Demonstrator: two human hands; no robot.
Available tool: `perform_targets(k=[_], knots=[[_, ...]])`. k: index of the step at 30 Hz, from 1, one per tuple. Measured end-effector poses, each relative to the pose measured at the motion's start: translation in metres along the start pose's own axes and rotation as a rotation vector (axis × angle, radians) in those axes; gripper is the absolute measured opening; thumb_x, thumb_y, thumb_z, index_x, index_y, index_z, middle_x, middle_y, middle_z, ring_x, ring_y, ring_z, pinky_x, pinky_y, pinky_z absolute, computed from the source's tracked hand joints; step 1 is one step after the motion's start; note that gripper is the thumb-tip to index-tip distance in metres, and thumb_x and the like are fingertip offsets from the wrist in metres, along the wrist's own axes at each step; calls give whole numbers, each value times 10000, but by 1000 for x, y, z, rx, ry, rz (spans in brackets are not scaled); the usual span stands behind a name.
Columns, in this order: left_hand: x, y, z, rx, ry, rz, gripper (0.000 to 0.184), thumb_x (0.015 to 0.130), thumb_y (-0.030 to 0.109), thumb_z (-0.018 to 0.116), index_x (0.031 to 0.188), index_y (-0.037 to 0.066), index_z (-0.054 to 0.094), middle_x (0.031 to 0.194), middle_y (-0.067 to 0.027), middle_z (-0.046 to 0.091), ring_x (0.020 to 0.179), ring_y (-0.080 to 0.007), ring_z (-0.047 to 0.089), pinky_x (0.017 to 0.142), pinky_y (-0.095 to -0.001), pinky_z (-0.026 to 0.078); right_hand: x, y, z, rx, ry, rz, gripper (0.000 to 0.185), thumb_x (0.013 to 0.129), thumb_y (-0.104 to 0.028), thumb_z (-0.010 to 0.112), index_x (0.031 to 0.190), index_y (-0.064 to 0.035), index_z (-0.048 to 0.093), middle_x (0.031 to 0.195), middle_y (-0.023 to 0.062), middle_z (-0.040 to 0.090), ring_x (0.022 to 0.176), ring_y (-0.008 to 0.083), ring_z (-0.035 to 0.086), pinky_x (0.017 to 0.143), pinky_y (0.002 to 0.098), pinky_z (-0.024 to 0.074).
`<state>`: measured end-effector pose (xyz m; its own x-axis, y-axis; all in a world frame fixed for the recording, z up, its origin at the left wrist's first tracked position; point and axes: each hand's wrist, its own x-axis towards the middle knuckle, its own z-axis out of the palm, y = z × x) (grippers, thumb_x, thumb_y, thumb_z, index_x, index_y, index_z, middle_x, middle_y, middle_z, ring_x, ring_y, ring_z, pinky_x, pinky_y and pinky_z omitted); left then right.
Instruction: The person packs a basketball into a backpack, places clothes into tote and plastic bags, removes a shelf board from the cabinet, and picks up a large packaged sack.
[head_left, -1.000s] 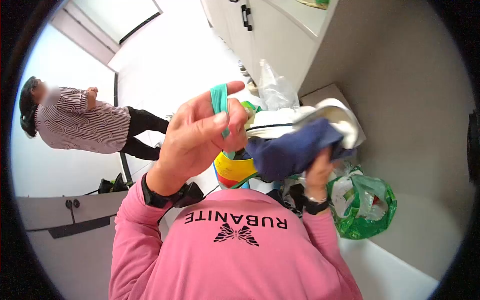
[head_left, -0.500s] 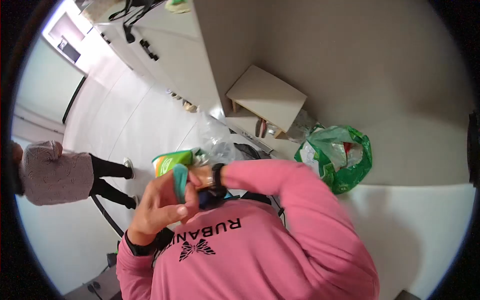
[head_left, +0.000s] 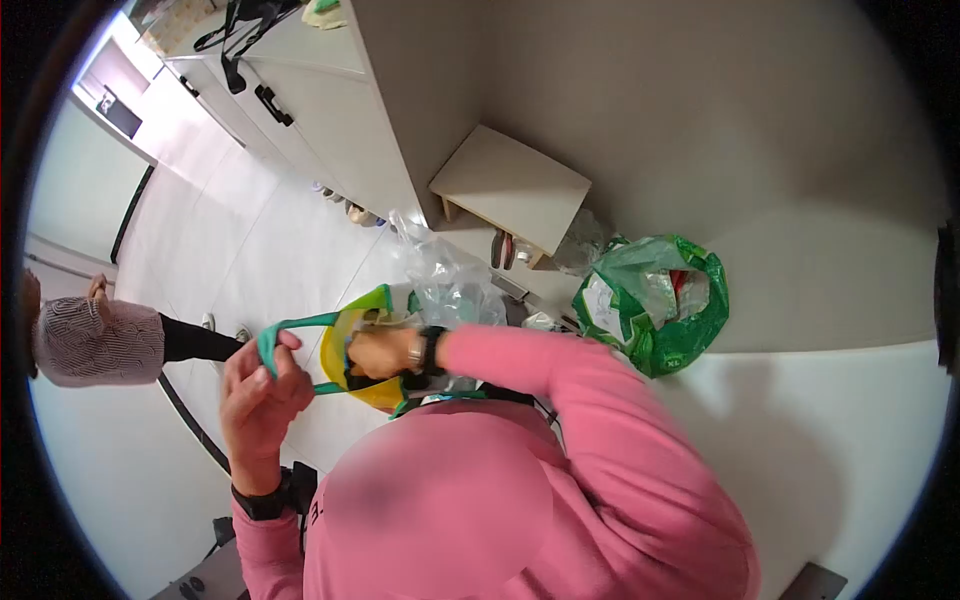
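Left hand [head_left: 262, 405], left of centre: I see fingers curled round teal handle [head_left: 305, 322], drawn out from yellow bag [head_left: 380, 397]. Bag sits just left of frame centre, mouth open. Right hand [head_left: 385, 353] reaches into it, fingertips hidden inside; I cannot tell whether they grasp anything. Clear plastic bag [head_left: 440, 262] just above it. Green bag [head_left: 672, 352] right of centre, open. Low pale stool [head_left: 510, 185] above centre. Person in patterned top [head_left: 95, 342] at left edge, well apart from bags.
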<state>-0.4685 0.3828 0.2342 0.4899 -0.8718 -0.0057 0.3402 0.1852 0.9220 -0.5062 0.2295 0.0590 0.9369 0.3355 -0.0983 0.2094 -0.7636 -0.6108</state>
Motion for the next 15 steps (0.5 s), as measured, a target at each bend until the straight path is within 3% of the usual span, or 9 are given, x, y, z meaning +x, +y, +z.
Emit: perform_targets(k=[6,8,9,11,13,15], knots=[[5,-7,14,-3,-62,-150,542,708,278,683,1005,-106,441,551,-11,410,403,-113,385,400,-265,329,-109,6,-10,285,309,-3,232,798,-216,547,794,15,561,813,201,582,804,356,575,732,422,446],[8,-5,18,-4,-140,-171,574,691,283,700,1017,-114,442,550,-43,462,398,-138,442,397,-271,349,-122,14,-14,47,503,-58,206,795,-198,552,789,7,572,813,194,586,787,370,575,733,433,449],[7,-4,21,-5,-132,-172,574,691,283,700,1017,-114,442,550,-43,462,398,-138,442,397,-271,349,-121,14,-12,51,498,-62,206,795,-198,552,789,7,572,813,194,586,787,370,575,733,433,449],[6,-3,30,3,-204,-185,599,679,281,713,1034,-118,443,574,-71,508,428,-164,498,410,-276,376,-118,15,-8,-17,385,165,207,794,-191,567,802,16,558,825,164,574,863,336,551,768,397,440],[5,-5,40,12,-223,-203,604,673,273,716,1045,-116,441,604,-86,531,472,-172,523,453,-280,407,-99,22,3,-13,333,189,197,777,-182,579,769,15,577,776,165,577,803,347,566,723,398,463],[3,3,43,23,-298,-269,528,696,195,665,1081,-78,430,688,-76,534,604,-143,541,586,-256,431,-81,17,0,21,292,206,134,682,-111,568,674,17,606,711,223,589,698,380,587,657,440,476]])
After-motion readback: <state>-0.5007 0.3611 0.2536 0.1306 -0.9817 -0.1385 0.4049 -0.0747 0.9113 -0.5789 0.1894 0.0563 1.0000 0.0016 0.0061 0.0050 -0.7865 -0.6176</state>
